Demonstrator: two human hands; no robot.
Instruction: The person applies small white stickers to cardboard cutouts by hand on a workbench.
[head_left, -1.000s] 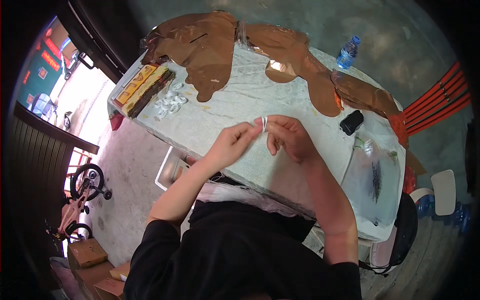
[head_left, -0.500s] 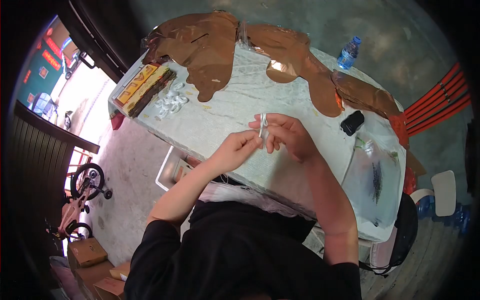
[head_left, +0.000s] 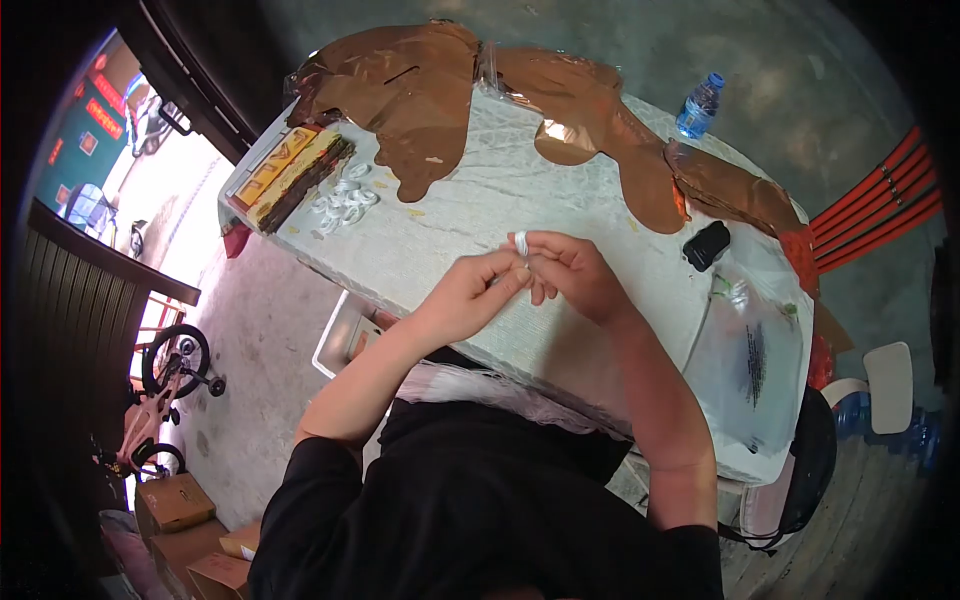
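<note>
A small looped bundle of white string (head_left: 522,243) stands up between my two hands over the near middle of the table. My right hand (head_left: 575,275) is closed round the bundle, its index finger and thumb at the loop. Thumb and index finger of my left hand (head_left: 478,293) are pinched together at the bundle's lower end, touching the right fingers. The string inside the fingertips is hidden. A heap of similar white string loops (head_left: 345,205) lies to the left on the white-covered table (head_left: 450,235).
Brown foil-like sheets (head_left: 420,120) lie along the far edge. A yellow printed stack (head_left: 290,180) sits at the left, a water bottle (head_left: 699,106) at the far right. Nearer are a black object (head_left: 706,245), a clear plastic bag (head_left: 745,360) and a white bin (head_left: 338,335) below the edge.
My left hand has moved slightly right and up, closer against the right fingers. The string loop now looks shorter and more gathered, with its lower part hidden by the fingers.
</note>
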